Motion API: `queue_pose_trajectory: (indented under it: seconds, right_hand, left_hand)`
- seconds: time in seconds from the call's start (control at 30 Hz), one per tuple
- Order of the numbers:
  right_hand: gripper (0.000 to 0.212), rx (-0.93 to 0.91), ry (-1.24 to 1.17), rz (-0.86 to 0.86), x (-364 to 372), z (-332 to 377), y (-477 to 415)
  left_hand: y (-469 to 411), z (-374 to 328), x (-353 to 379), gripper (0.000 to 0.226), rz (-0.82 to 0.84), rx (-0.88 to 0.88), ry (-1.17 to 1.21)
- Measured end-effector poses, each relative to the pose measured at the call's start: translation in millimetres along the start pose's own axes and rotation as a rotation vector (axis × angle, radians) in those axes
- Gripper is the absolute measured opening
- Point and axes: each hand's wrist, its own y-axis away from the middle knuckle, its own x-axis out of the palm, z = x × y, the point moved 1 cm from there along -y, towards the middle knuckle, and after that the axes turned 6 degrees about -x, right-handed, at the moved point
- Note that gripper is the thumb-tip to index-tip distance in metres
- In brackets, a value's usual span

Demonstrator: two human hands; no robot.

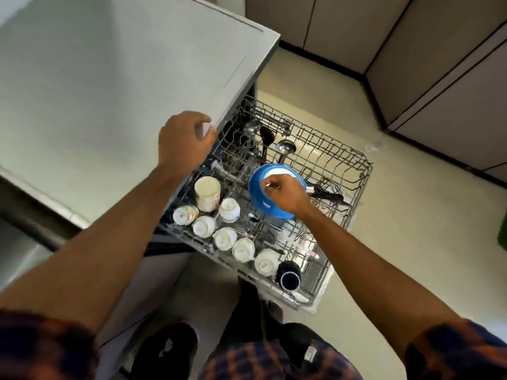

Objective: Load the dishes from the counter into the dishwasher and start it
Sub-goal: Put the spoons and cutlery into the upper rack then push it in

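Right hand (285, 194) grips 1 blue bowl (263, 201) — left (183, 141) curled, contents unclear — 7 white cups (227, 209).

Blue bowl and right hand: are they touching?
Touching. The head view shows the right hand gripping the blue bowl by its rim over the dishwasher rack.

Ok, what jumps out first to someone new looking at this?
The blue bowl in the right hand, held over the middle of the pulled-out rack. Then the row of upturned white cups along its near-left edge, ending in a dark mug.
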Motion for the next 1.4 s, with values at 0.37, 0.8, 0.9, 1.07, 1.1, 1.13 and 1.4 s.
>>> queue_pose_trajectory:
  seconds: [0.37, 0.8, 0.9, 1.07, 1.1, 1.13, 1.4]
  right_hand:
    - [0.014, -0.32, 0.019, 0.163, 51, 114, 103]
    - [0.014, -0.849, 0.113, 0.616, 258, 351, 231]
    - [0.016, -0.94, 0.13, 0.695, 315, 402, 267]
    - [0.017, -1.065, 0.166, 0.781, 413, 486, 328]
    - [0.018, -1.092, 0.188, 0.79, 432, 500, 338]
    - [0.019, -1.126, 0.218, 0.79, 452, 515, 347]
    - [0.032, -1.219, 0.592, 0.716, 580, 596, 394]
  left_hand:
    - [303, 97, -98, 0.017, -0.235, -0.463, -0.025]
    - [609, 227, -226, 0.012, -0.701, -1.014, -0.129]
    - [656, 260, -248, 0.023, -0.746, -1.067, -0.198]
    - [715, 314, -283, 0.05, -0.779, -1.247, -0.294]
    - [721, 324, -288, 0.056, -0.762, -1.294, -0.299]
    - [728, 336, -294, 0.061, -0.736, -1.338, -0.294]
    - [751, 399, -309, 0.079, -0.567, -1.497, -0.187]
